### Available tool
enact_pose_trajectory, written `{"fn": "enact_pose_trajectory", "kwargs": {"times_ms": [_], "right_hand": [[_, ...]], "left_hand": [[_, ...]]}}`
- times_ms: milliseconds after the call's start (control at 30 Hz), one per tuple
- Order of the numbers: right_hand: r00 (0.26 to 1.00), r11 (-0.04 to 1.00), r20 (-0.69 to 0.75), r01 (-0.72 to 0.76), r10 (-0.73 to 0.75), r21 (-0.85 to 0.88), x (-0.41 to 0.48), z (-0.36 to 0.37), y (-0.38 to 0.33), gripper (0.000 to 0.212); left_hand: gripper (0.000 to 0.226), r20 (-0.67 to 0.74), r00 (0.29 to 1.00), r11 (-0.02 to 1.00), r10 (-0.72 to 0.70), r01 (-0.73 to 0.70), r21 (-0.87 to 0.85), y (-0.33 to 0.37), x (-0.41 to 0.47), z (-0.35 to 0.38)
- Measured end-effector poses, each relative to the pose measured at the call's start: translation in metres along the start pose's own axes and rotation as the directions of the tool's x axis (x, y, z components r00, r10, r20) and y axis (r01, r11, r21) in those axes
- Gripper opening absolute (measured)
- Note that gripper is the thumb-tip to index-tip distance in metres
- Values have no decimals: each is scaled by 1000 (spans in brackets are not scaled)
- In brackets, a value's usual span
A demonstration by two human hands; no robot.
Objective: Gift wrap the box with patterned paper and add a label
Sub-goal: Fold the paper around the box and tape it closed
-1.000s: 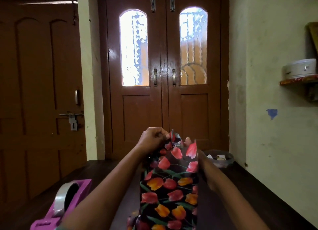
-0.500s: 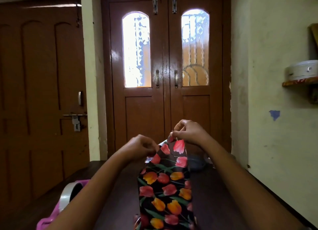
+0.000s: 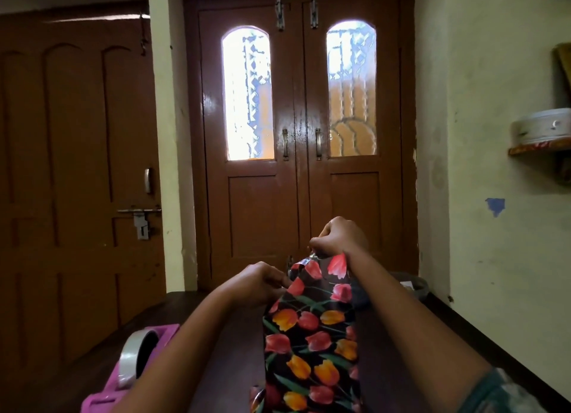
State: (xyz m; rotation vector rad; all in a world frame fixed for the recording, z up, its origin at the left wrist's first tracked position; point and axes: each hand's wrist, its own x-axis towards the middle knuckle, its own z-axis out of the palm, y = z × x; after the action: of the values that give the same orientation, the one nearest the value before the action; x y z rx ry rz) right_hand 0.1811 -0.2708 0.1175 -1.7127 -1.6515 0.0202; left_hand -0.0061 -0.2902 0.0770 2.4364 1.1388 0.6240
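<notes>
**A:** State of right grip point(image 3: 340, 238)?

**B:** Curled tight. Pinching the top flap of the paper point(image 3: 321, 269) at its peak.

**A:** And left grip point(image 3: 256, 284)?

**B:** Curled as well. Pinching the paper's left upper edge, lower than the right grip and nearer the camera. Partly hidden at the fingertips by the fold.

**A:** Location of box point(image 3: 312, 366)?

**B:** Directly below both grips, between the two forearms. Covered all over in glossy black paper with red and orange tulips. Cut off at the near end by the frame, so cannot tell how it sits on the desk point(image 3: 228, 350). Crumpled a little at the lower left corner.

**A:** Anything else near the grips?

**B:** Left of the left grip and well apart, nearer the camera: pink dispenser point(image 3: 102, 400) on the desk, holding a clear tape point(image 3: 131, 361) roll. Right of the left grip and below the right one, past the right forearm: grey bin point(image 3: 415, 286), mostly hidden. Straight behind both grips: brown double door point(image 3: 302, 196) with two arched panes, brightly lit. High to the right of the right grip: wall shelf point(image 3: 539, 148) carrying a white tin point(image 3: 540, 131).
</notes>
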Motion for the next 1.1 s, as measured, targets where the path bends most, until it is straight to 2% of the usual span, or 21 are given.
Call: {"fn": "enact_pose_trajectory", "kwargs": {"times_ms": [67,233,300,367,433,500,567,633,767,867,933,1000,1033,1100], "right_hand": [[1000,999,-21,-15,15,-29,4,0,-3,27],[990,999,-134,-49,45,-22,9,-8,-1,30],[986,996,-148,-65,75,68,10,-8,4,30],[981,966,-153,-75,115,248,10,-8,7,28],[994,937,-64,-58,85,344,9,-12,6,23],[984,963,175,-24,-25,270,8,-16,1,30],[943,984,322,32,-89,177,6,-20,-3,21],[941,986,314,86,-128,145,8,-25,-5,11],[908,967,344,187,-238,175,17,-36,-5,27],[879,966,401,239,-259,99,18,-37,-6,21],[903,956,334,294,-272,-16,19,-31,-7,19],[939,938,207,309,-274,-157,19,-24,-7,22],[954,941,151,285,-259,-182,21,-20,-5,22],[978,972,90,200,-190,-126,22,-10,1,20]], "left_hand": [[10,-17,1000,1000,-10,10,-2,0,2,1],[15,-6,1000,1000,-19,19,-5,-4,1,-1],[15,-7,1000,1000,-21,21,-22,-6,2,0],[17,-13,1000,999,-25,24,-28,-6,3,2],[18,-13,1000,999,-24,24,-28,-5,4,2],[17,-15,999,999,-29,29,-22,-4,5,2],[15,-22,999,999,-30,30,-13,-2,5,1],[15,-25,999,999,-34,34,3,0,5,1],[12,-13,999,999,-32,32,1,-1,4,-1],[11,-16,1000,1000,-24,25,11,-1,4,1],[13,-18,1000,1000,-26,26,10,-2,3,1],[13,-11,1000,1000,-28,28,2,-3,3,1],[14,-8,1000,1000,-30,30,0,-3,3,1],[17,-1,999,999,-37,37,4,-3,3,0]]}}
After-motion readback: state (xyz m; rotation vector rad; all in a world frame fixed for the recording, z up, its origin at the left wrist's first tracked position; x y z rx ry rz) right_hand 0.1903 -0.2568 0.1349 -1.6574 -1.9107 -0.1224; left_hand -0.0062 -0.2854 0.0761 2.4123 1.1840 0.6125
